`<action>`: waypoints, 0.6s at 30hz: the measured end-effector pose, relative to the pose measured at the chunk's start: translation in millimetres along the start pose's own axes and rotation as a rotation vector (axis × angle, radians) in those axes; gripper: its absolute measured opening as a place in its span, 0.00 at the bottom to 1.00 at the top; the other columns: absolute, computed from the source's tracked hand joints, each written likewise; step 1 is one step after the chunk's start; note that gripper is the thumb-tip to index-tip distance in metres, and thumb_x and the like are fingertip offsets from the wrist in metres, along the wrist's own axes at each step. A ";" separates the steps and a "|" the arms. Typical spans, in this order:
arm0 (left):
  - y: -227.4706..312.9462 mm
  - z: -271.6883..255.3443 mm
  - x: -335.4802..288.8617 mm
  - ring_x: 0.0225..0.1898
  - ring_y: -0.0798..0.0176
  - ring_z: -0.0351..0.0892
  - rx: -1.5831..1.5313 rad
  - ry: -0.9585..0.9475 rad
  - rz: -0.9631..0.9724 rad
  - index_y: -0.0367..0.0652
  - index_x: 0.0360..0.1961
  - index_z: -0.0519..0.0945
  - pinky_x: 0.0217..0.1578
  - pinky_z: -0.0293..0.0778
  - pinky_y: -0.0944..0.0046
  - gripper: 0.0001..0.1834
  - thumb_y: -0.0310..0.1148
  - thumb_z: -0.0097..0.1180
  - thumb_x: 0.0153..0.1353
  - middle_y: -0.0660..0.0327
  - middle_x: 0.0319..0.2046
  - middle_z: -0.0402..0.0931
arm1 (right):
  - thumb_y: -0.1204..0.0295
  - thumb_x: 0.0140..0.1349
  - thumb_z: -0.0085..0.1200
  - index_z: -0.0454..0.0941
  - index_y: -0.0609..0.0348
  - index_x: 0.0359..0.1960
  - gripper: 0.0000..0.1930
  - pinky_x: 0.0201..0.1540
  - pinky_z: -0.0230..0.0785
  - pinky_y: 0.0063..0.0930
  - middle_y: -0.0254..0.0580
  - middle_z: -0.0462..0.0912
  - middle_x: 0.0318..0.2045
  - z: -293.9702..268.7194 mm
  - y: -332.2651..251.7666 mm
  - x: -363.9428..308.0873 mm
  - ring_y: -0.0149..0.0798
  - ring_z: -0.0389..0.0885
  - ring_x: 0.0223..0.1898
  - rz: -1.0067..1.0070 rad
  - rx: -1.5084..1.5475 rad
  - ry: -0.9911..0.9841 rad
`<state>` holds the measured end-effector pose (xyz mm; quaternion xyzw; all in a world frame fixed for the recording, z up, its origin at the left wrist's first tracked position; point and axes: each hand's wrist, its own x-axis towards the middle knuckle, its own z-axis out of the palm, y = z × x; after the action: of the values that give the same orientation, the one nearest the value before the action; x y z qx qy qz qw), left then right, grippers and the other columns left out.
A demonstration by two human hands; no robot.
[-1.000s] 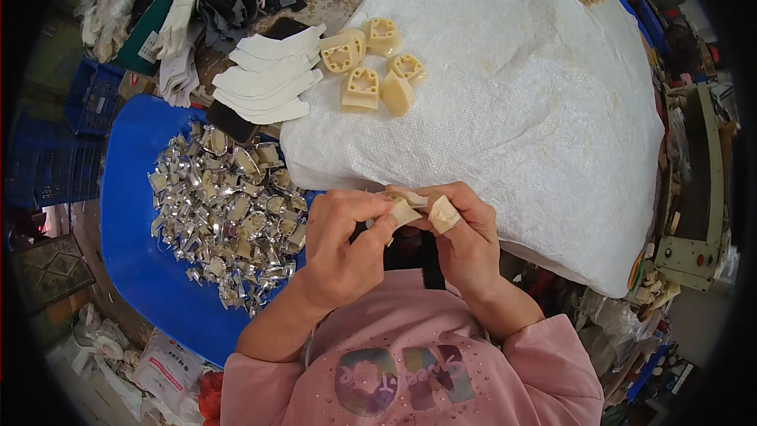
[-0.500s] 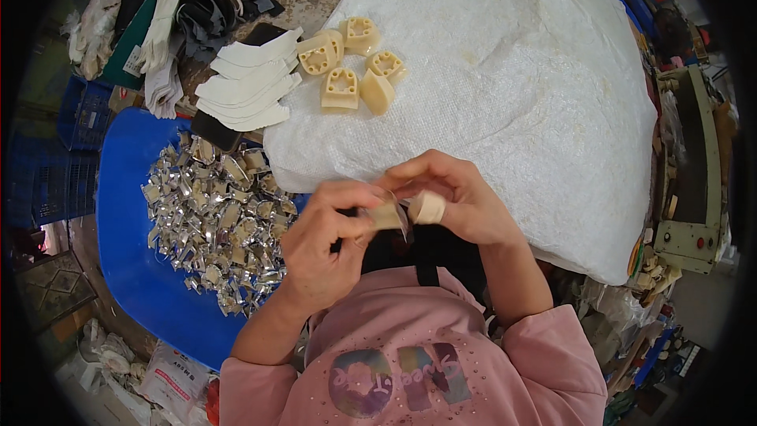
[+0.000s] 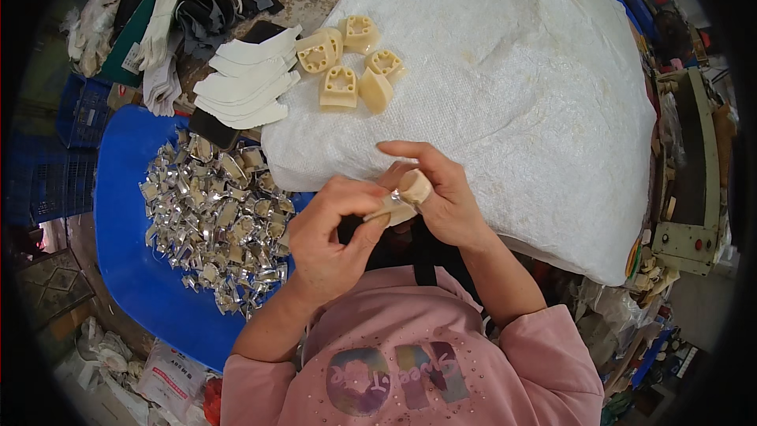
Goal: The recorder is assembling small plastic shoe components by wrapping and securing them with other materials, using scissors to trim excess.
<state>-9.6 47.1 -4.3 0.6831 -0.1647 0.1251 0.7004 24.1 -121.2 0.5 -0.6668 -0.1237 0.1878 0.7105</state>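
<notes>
Above my lap, my right hand [image 3: 443,196] is closed around a small cream shoe heel [image 3: 415,187], its rounded end facing up. A thin pale strip of covering material [image 3: 397,212] with a glossy edge lies against the heel. My left hand [image 3: 327,225] pinches this strip between thumb and fingers, just left of the heel. Beyond the hands, several bare cream heels [image 3: 377,90] with holes in their faces stand grouped on a white woven sack [image 3: 505,87]. Fanned out to their left are white curved cut pieces [image 3: 246,83], resting partly on a dark flat object [image 3: 213,131].
A large blue tub [image 3: 126,268] at the left holds many small silver-edged beige pieces [image 3: 225,213]. Gloves and dark fabric scraps [image 3: 206,12] are heaped at the far left. A green metal machine [image 3: 684,237] stands at the right, by cluttered shelves.
The heel in my right hand has moved slightly left and up, and turned. My right index finger has lifted outward. My left hand has shifted a little with the strip.
</notes>
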 end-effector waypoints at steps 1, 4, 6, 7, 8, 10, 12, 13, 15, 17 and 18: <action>3.2 2.3 0.8 0.35 0.60 0.78 0.004 0.002 0.002 0.33 0.31 0.74 0.36 0.74 0.65 0.08 0.15 0.59 0.51 0.53 0.37 0.76 | 0.71 0.66 0.47 0.68 0.62 0.54 0.16 0.42 0.71 0.25 0.40 0.79 0.37 0.3 1.7 0.0 0.30 0.77 0.38 -0.003 0.001 -0.004; 12.3 1.9 2.4 0.41 0.67 0.77 -0.283 0.236 -0.366 0.31 0.35 0.75 0.42 0.75 0.69 0.06 0.17 0.57 0.56 0.54 0.39 0.77 | 0.72 0.66 0.45 0.70 0.59 0.53 0.14 0.52 0.63 0.30 0.43 0.75 0.44 -8.9 0.6 -0.1 0.37 0.71 0.47 -0.262 -0.075 -0.057; 10.6 0.5 1.6 0.40 0.67 0.77 -0.276 0.182 -0.373 0.31 0.35 0.75 0.42 0.74 0.69 0.06 0.18 0.57 0.56 0.53 0.39 0.78 | 0.72 0.64 0.47 0.71 0.59 0.50 0.13 0.53 0.62 0.31 0.42 0.74 0.43 -2.9 3.0 1.1 0.38 0.69 0.48 -0.285 -0.060 -0.057; 9.7 0.6 1.6 0.39 0.67 0.77 -0.270 0.123 -0.383 0.31 0.35 0.74 0.41 0.74 0.68 0.07 0.19 0.58 0.55 0.52 0.39 0.78 | 0.72 0.63 0.49 0.72 0.59 0.46 0.11 0.53 0.61 0.32 0.41 0.74 0.43 0.9 3.2 1.2 0.40 0.68 0.48 -0.306 -0.046 -0.053; 8.3 1.3 2.3 0.39 0.67 0.77 -0.270 0.124 -0.381 0.31 0.35 0.74 0.41 0.74 0.68 0.07 0.19 0.58 0.55 0.52 0.39 0.78 | 0.74 0.59 0.51 0.72 0.59 0.40 0.08 0.50 0.60 0.32 0.40 0.73 0.39 4.9 -0.5 1.5 0.41 0.67 0.45 -0.323 -0.103 0.021; 5.1 4.4 3.3 0.39 0.68 0.77 -0.255 0.106 -0.296 0.31 0.36 0.75 0.41 0.74 0.70 0.06 0.19 0.57 0.57 0.53 0.39 0.78 | 0.75 0.58 0.51 0.72 0.59 0.38 0.07 0.49 0.60 0.33 0.40 0.73 0.39 12.2 -1.9 -1.5 0.41 0.66 0.44 -0.367 -0.245 0.103; 1.9 5.3 1.5 0.39 0.69 0.76 -0.260 0.111 -0.298 0.31 0.36 0.75 0.40 0.74 0.70 0.06 0.20 0.57 0.57 0.53 0.39 0.78 | 0.78 0.55 0.50 0.71 0.57 0.36 0.07 0.47 0.59 0.33 0.41 0.72 0.37 14.9 -0.8 -1.5 0.42 0.66 0.42 -0.427 -0.400 0.191; 0.8 5.1 0.9 0.39 0.69 0.76 -0.264 0.118 -0.302 0.32 0.36 0.76 0.40 0.74 0.71 0.06 0.20 0.57 0.57 0.53 0.39 0.78 | 0.78 0.55 0.50 0.71 0.57 0.36 0.07 0.47 0.59 0.33 0.41 0.72 0.37 14.1 0.1 -0.7 0.42 0.66 0.42 -0.429 -0.398 0.188; 5.0 3.9 3.0 0.38 0.69 0.76 -0.277 0.123 -0.337 0.32 0.35 0.76 0.39 0.74 0.71 0.06 0.21 0.58 0.57 0.53 0.39 0.78 | 0.79 0.52 0.50 0.71 0.58 0.36 0.09 0.45 0.58 0.33 0.42 0.71 0.37 11.2 0.8 1.2 0.43 0.66 0.40 -0.310 -0.157 0.124; 7.1 3.0 4.1 0.38 0.69 0.76 -0.292 0.126 -0.373 0.32 0.35 0.76 0.38 0.74 0.71 0.06 0.21 0.58 0.57 0.53 0.39 0.78 | 0.79 0.51 0.51 0.71 0.58 0.35 0.09 0.45 0.58 0.33 0.42 0.71 0.36 11.3 -3.3 2.8 0.43 0.66 0.39 -0.264 -0.088 0.088; 8.2 2.5 3.8 0.38 0.69 0.76 -0.229 0.099 -0.361 0.32 0.35 0.76 0.38 0.73 0.71 0.06 0.22 0.58 0.57 0.53 0.39 0.78 | 0.79 0.50 0.51 0.71 0.58 0.34 0.09 0.44 0.58 0.33 0.42 0.72 0.36 11.5 -5.4 2.9 0.44 0.66 0.38 -0.217 -0.019 0.053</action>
<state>-9.5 44.7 4.8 0.6104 -0.0184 0.0115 0.7918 22.4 -109.8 6.6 -0.6609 -0.1781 0.0909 0.7233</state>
